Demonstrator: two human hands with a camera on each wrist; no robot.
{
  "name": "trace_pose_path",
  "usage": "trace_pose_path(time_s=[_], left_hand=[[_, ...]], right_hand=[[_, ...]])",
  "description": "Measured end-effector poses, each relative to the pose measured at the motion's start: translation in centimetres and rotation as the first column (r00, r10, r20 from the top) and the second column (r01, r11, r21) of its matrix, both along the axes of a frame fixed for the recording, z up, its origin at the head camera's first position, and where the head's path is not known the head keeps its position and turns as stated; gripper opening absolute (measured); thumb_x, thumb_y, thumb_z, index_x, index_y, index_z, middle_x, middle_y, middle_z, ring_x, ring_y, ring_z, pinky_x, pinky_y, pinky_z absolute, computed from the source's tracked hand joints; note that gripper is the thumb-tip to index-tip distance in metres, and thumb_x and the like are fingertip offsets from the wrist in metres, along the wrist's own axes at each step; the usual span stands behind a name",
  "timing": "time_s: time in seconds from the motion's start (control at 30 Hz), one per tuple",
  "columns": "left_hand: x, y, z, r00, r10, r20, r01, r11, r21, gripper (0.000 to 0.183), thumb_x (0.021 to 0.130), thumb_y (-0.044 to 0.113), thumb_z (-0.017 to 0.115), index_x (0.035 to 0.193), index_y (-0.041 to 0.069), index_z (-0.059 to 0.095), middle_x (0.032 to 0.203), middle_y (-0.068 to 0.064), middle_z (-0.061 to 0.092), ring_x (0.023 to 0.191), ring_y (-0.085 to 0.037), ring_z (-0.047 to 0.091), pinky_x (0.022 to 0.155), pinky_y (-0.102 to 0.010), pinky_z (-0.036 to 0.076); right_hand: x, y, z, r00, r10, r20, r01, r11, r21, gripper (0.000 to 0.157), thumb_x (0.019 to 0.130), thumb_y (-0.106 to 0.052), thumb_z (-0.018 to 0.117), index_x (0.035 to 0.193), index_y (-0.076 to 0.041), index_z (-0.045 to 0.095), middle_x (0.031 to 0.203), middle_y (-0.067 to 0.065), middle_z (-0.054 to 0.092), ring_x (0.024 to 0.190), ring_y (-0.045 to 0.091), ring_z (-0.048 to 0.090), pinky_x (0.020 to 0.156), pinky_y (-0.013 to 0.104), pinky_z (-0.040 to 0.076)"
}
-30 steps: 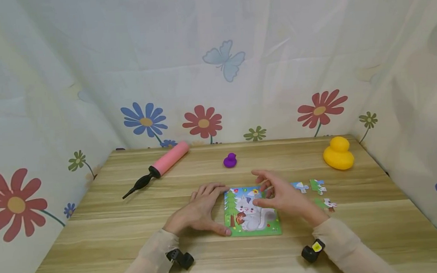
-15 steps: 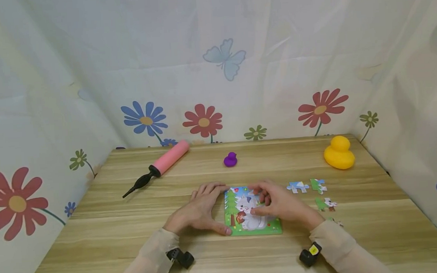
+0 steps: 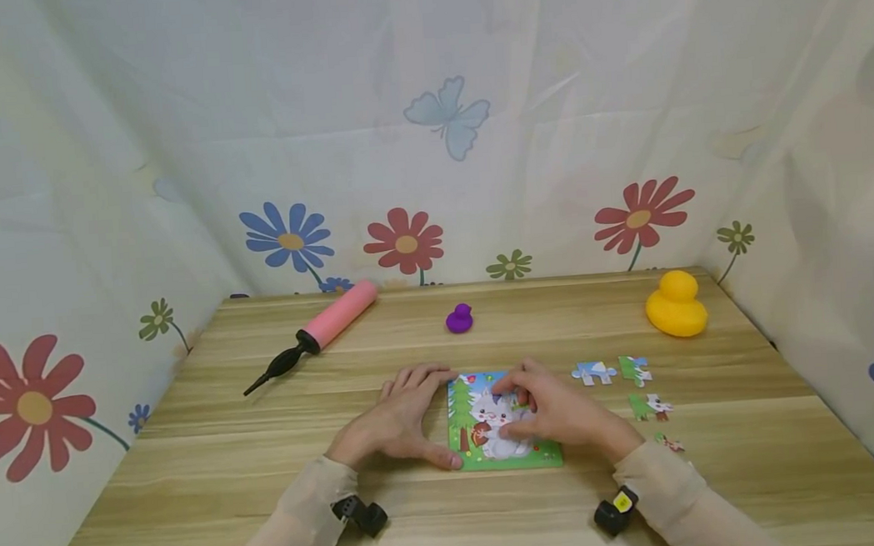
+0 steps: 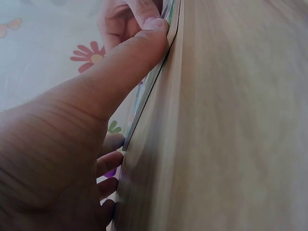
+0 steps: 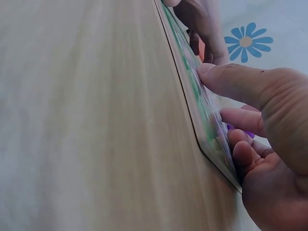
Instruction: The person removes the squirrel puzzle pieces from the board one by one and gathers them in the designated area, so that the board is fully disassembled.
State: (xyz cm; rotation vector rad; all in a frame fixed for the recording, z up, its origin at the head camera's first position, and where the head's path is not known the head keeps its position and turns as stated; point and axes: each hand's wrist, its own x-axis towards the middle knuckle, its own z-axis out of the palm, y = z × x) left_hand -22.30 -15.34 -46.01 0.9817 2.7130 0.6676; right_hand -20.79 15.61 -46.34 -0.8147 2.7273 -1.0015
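Note:
A square jigsaw puzzle (image 3: 464,413) with a grey squirrel, an acorn and fir trees lies flat on the wooden table. My left hand (image 3: 401,421) spans its left edge, thumb on the near corner and fingers at the far corner. Over the puzzle's right half, my right hand (image 3: 558,407) has its thumb and index fingertip apart on the picture, with the other fingers bent. No loose piece shows between them. In the right wrist view the right thumb (image 5: 231,79) touches the puzzle surface. The hand hides much of the puzzle's right side.
Right of the puzzle lie several loose jigsaw pieces (image 3: 595,372), one partly hidden near the right sleeve. A purple duck (image 3: 459,319) and a large yellow duck (image 3: 675,308) stand farther back. A pink hand pump (image 3: 334,317) lies at the back left.
My right hand has come down and left onto the puzzle, and its thumb and index finger have spread apart. The loose pieces are uncovered more. My left hand has stayed in place.

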Motion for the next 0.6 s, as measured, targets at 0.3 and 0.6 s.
trace_pose_path(time_s=[0.3,0.6], left_hand=[[-0.06,0.0,-0.12,1.0,-0.001,-0.013,0.001,1.0,0.002,0.129,0.072,0.075,0.095,0.172,0.017,0.037,0.176,-0.01,0.034,0.161,-0.04,0.028,0.125,-0.073,0.027],[-0.09,0.06,-0.12,1.0,0.002,-0.013,-0.002,1.0,0.002,0.129,0.072,0.074,0.096,0.172,0.016,0.037,0.176,-0.01,0.034,0.16,-0.04,0.029,0.124,-0.072,0.028]], right_hand=[[-0.12,0.08,0.03,0.999,0.045,0.025,-0.044,0.997,-0.069,0.053,0.095,-0.034,0.093,0.136,-0.011,0.069,0.118,0.0,0.064,0.101,0.018,0.056,0.086,0.03,0.051],[-0.38,0.43,-0.09,0.995,0.074,0.067,-0.065,0.99,-0.121,0.05,0.097,-0.028,0.091,0.139,-0.012,0.07,0.111,0.0,0.066,0.098,0.019,0.056,0.083,0.028,0.05]])
